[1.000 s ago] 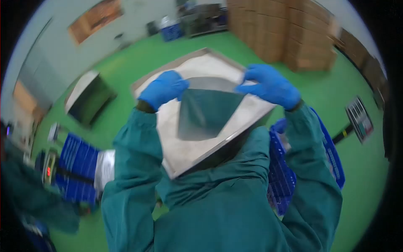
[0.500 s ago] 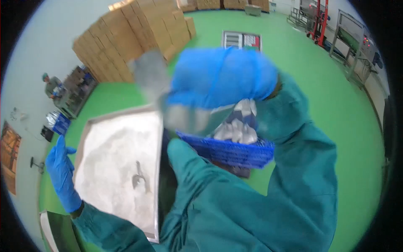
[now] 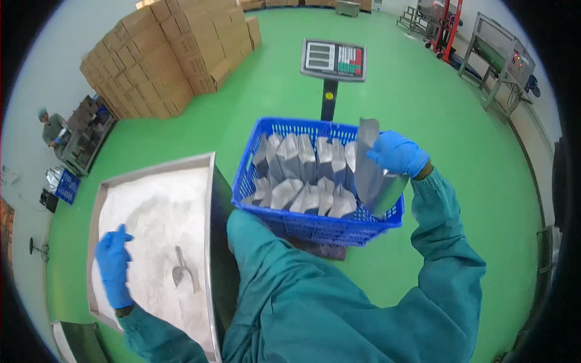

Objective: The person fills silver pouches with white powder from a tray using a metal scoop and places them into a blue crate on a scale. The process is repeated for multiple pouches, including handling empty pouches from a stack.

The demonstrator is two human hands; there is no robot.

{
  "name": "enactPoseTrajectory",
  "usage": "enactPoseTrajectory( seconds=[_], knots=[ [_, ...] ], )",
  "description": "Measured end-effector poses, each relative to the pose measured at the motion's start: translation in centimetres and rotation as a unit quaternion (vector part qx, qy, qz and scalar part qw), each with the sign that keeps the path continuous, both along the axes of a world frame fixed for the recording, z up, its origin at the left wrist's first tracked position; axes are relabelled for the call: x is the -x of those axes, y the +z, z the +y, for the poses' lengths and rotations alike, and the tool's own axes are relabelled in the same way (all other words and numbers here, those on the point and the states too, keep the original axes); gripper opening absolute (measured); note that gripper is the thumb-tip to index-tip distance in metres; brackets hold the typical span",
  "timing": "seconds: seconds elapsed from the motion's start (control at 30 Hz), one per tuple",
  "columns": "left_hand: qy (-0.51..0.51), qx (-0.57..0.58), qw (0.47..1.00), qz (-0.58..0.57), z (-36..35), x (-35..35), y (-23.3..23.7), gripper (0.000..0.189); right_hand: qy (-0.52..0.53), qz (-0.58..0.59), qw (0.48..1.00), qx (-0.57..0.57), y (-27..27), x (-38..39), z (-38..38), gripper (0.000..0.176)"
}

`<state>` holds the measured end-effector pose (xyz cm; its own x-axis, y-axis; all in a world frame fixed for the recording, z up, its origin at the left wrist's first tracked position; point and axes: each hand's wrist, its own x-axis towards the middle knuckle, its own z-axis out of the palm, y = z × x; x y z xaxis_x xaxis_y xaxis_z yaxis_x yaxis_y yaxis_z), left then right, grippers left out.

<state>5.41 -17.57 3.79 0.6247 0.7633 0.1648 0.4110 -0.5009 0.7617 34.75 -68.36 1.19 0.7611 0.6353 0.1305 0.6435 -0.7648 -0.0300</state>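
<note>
My right hand [image 3: 396, 153], in a blue glove, is closed on a silvery foil bag [image 3: 368, 169] at the right end of a blue crate [image 3: 315, 224]. Several similar foil pouches [image 3: 289, 158] stand in rows inside that crate. Over the left part of a metal tray [image 3: 212, 242] of white powder [image 3: 163, 212], my left hand [image 3: 114, 263] is raised, its fingers partly bent and apart, with nothing in it. A small metal scoop [image 3: 180, 273] lies on the powder.
Behind the crate stands a scale display [image 3: 334, 59] on a post. Stacked cardboard boxes [image 3: 145, 66] rise at the back left. A person [image 3: 54, 130] is at a metal table [image 3: 91, 136] on the far left. A red lifter [image 3: 446, 30] and metal frames are at the back right.
My right hand has moved down and right with the foil bag, from close to the camera to the crate's right end. My left hand has shifted right, over the powder. The view has tilted.
</note>
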Motion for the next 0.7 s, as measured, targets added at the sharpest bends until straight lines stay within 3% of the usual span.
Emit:
enactPoseTrajectory(
  seconds=[0.07, 0.13, 0.17, 0.2, 0.27, 0.3, 0.33, 0.37, 0.43, 0.47, 0.5, 0.57, 0.67, 0.7],
  knots=[
    [-0.051, 0.034, 0.998, 0.007, -2.1, -1.2, -2.1, 0.025, 0.081, -0.027, 0.996, -0.039, 2.0, 1.1, 3.0, 0.033],
    [-0.080, 0.049, 0.996, 0.005, -5.0, -2.0, -4.9, 0.022, 0.110, 0.019, 0.994, 0.000, 6.6, 3.7, 6.8, 0.031],
    [-0.085, 0.152, 0.985, 0.002, -6.0, -2.0, -6.8, 0.019, 0.216, -0.035, 0.973, -0.076, 6.8, 4.2, 7.9, 0.030],
    [-0.139, 0.186, 0.970, -0.069, -6.5, -1.8, -10.5, 0.019, 0.264, -0.041, 0.958, -0.101, 8.0, 5.5, 9.3, 0.029],
    [-0.203, 0.256, 0.940, -0.097, -8.3, -1.9, -14.6, 0.033, 0.306, -0.004, 0.947, -0.095, 11.6, 9.3, 13.1, 0.027],
    [-0.229, 0.357, 0.889, -0.176, -7.9, -2.0, -18.5, 0.043, 0.314, -0.010, 0.944, -0.098, 13.0, 10.8, 15.0, 0.027],
    [-0.192, 0.383, 0.881, -0.200, -9.2, -1.9, -19.4, 0.051, 0.350, -0.025, 0.929, -0.118, 14.1, 12.2, 17.1, 0.027],
    [-0.162, 0.476, 0.830, -0.239, -9.4, -2.0, -19.8, 0.064, 0.389, -0.036, 0.910, -0.138, 15.0, 13.7, 19.3, 0.027],
    [-0.206, 0.561, 0.703, -0.385, -10.1, -0.3, -17.4, 0.082, 0.479, -0.042, 0.858, -0.180, 15.8, 16.8, 23.7, 0.028],
    [-0.196, 0.586, 0.637, -0.462, -9.8, 1.0, -16.3, 0.083, 0.510, -0.027, 0.840, -0.184, 16.1, 18.2, 26.1, 0.028],
    [-0.185, 0.595, 0.565, -0.541, -9.1, 2.6, -15.1, 0.084, 0.540, 0.001, 0.825, -0.163, 16.4, 19.5, 28.9, 0.029],
    [-0.118, 0.531, 0.541, -0.642, -8.0, 7.3, -11.9, 0.077, 0.611, 0.047, 0.778, -0.138, 16.4, 23.0, 34.4, 0.030],
    [-0.042, 0.367, 0.594, -0.715, -3.2, 14.1, -16.1, 0.067, 0.711, 0.064, 0.683, -0.155, 16.1, 28.8, 39.8, 0.028],
    [-0.009, 0.349, 0.595, -0.724, -3.3, 16.7, -17.0, 0.067, 0.676, 0.231, 0.682, -0.156, 16.9, 30.5, 40.7, 0.029]
  ],
)
